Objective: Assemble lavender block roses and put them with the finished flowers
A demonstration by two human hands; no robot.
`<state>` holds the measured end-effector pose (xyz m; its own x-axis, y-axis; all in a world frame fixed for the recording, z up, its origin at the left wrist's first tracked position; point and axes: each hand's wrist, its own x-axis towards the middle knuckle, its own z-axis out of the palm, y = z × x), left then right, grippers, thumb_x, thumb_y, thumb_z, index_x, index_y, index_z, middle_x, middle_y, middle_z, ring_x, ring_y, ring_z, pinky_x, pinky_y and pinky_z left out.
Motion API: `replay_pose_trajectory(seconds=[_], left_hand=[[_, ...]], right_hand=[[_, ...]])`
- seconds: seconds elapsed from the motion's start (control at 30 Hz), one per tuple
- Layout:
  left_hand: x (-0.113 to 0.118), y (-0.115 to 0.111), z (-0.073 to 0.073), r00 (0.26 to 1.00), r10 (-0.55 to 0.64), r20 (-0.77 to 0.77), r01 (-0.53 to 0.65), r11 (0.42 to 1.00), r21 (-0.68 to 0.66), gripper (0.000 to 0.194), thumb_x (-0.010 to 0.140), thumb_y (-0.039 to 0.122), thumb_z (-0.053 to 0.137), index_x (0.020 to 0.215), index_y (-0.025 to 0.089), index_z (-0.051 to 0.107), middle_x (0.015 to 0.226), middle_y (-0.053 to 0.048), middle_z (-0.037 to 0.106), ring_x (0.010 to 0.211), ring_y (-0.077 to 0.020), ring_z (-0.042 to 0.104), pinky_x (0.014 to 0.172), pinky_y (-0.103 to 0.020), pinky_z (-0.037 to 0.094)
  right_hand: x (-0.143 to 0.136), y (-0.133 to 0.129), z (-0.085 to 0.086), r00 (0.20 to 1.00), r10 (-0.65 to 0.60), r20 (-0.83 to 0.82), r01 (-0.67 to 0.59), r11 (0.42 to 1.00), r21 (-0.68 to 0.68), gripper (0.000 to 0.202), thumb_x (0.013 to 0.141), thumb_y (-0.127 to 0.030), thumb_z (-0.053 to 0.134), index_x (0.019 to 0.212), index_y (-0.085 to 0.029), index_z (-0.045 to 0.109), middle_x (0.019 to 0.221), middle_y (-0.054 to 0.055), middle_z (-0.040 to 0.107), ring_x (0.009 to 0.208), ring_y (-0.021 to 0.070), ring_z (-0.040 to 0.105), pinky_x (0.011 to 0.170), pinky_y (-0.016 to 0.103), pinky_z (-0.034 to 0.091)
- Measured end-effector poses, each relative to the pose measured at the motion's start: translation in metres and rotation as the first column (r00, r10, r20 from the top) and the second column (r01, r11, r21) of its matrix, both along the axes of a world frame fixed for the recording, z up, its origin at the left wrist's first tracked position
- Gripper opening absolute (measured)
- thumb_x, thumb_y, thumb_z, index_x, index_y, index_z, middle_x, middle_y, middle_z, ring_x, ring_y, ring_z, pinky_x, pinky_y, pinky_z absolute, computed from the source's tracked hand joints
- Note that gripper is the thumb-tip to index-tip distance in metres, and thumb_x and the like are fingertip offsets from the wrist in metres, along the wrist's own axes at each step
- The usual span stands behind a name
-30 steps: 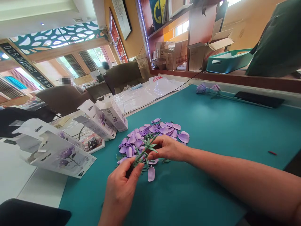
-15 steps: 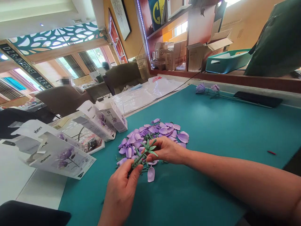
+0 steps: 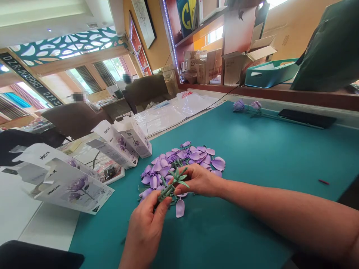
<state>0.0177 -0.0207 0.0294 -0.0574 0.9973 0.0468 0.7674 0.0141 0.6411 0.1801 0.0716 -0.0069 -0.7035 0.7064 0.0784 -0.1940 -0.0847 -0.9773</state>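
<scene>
Between my two hands is a green plastic flower stem piece with pointed sepal leaves [image 3: 178, 178]. My left hand [image 3: 148, 220] pinches its lower end between thumb and fingers. My right hand [image 3: 198, 180] closes on it just below the leaves, the fingertips partly hidden behind it. Behind and beneath lies a heap of purple plastic petals [image 3: 161, 166] with green parts mixed in. One pale petal [image 3: 180, 208] rests apart on the teal mat [image 3: 252, 224], close under my hands.
Opened white flower-kit boxes [image 3: 75, 186] stand at the left. Two assembled purple roses [image 3: 239, 105] lie at the back beside a dark flat object [image 3: 307, 117]. A small red stick [image 3: 323, 182] is on the right. Chairs, shelves with cartons [image 3: 209, 65] and people are farther off.
Both hands stay nearly in place around the green stem piece. The left hand has shifted very slightly; the petal heap is unchanged.
</scene>
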Motion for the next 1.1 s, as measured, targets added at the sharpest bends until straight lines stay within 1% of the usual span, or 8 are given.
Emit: replay_pose_trajectory(seconds=[0.27,0.4,0.5,0.6,0.7,0.77,0.93,1.1], left_hand=[[-0.002,0.002,-0.004,1.000,-0.021,0.017,0.021,0.999,0.043,0.041,0.082,0.058,0.042,0.067,0.023,0.057,0.057,0.002,0.052,0.052,-0.0160,0.047,0.049,-0.027,0.034],[-0.007,0.000,-0.005,0.995,-0.057,0.080,0.051,0.996,0.078,0.033,0.083,0.052,0.047,0.078,0.023,0.064,0.069,0.001,0.062,0.064,-0.0171,0.056,0.053,-0.025,0.041],[-0.008,-0.001,-0.002,0.987,-0.093,0.128,0.077,0.989,0.126,0.026,0.082,0.046,0.053,0.089,0.025,0.067,0.081,0.001,0.068,0.075,-0.0172,0.061,0.062,-0.025,0.047],[-0.008,-0.002,0.002,0.988,-0.080,0.134,0.058,0.985,0.162,0.022,0.081,0.044,0.056,0.086,0.025,0.068,0.080,0.002,0.069,0.074,-0.0166,0.062,0.065,-0.025,0.048],[-0.008,-0.002,0.003,0.995,-0.010,0.100,-0.011,0.979,0.204,0.023,0.078,0.046,0.059,0.082,0.026,0.070,0.075,0.003,0.068,0.068,-0.0169,0.060,0.064,-0.026,0.048],[-0.008,-0.002,0.001,0.998,0.013,0.066,-0.028,0.972,0.232,0.023,0.077,0.047,0.060,0.082,0.027,0.070,0.075,0.003,0.068,0.067,-0.0168,0.060,0.064,-0.027,0.049],[-0.007,-0.003,-0.011,0.998,0.053,0.024,-0.058,0.933,0.355,0.027,0.079,0.050,0.058,0.088,0.028,0.070,0.084,0.003,0.070,0.075,-0.0185,0.063,0.072,-0.029,0.050],[-0.012,-0.002,-0.020,0.995,0.024,-0.101,0.026,0.884,0.467,0.028,0.082,0.048,0.054,0.093,0.026,0.068,0.091,-0.001,0.071,0.084,-0.0204,0.064,0.080,-0.033,0.049]], right_hand=[[-0.001,-0.003,0.002,1.000,0.002,-0.031,-0.003,0.999,-0.035,0.037,0.053,-0.035,0.084,0.075,-0.013,0.065,0.067,-0.003,0.061,0.061,0.0070,0.054,0.056,0.019,0.042],[-0.003,-0.007,0.003,0.992,-0.018,-0.125,0.013,0.999,-0.034,0.036,0.054,-0.035,0.084,0.074,-0.014,0.063,0.069,-0.002,0.063,0.064,0.0090,0.058,0.058,0.021,0.045],[-0.004,-0.011,0.004,0.985,-0.040,-0.168,0.037,0.999,-0.019,0.037,0.057,-0.035,0.082,0.082,-0.014,0.064,0.071,-0.002,0.063,0.066,0.0097,0.059,0.062,0.023,0.048],[-0.003,-0.015,0.007,0.982,-0.049,-0.182,0.047,0.999,-0.013,0.038,0.061,-0.034,0.080,0.090,-0.015,0.066,0.074,-0.001,0.064,0.068,0.0097,0.060,0.065,0.025,0.050],[-0.003,-0.016,0.010,0.976,-0.071,-0.207,0.072,0.997,-0.005,0.032,0.063,-0.030,0.079,0.088,-0.015,0.066,0.075,-0.001,0.064,0.069,0.0097,0.060,0.065,0.024,0.050],[-0.003,-0.016,0.010,0.968,-0.087,-0.236,0.090,0.996,0.001,0.029,0.064,-0.028,0.079,0.086,-0.015,0.065,0.075,-0.001,0.064,0.069,0.0091,0.060,0.065,0.024,0.050],[-0.003,-0.016,0.009,0.962,-0.092,-0.256,0.098,0.995,0.009,0.022,0.066,-0.027,0.077,0.080,-0.014,0.065,0.072,-0.002,0.063,0.065,0.0079,0.058,0.060,0.021,0.048],[-0.003,-0.017,0.010,0.960,-0.074,-0.268,0.058,0.996,-0.067,0.027,0.062,-0.025,0.080,0.080,-0.014,0.063,0.073,-0.003,0.063,0.066,0.0074,0.060,0.064,0.022,0.049]])
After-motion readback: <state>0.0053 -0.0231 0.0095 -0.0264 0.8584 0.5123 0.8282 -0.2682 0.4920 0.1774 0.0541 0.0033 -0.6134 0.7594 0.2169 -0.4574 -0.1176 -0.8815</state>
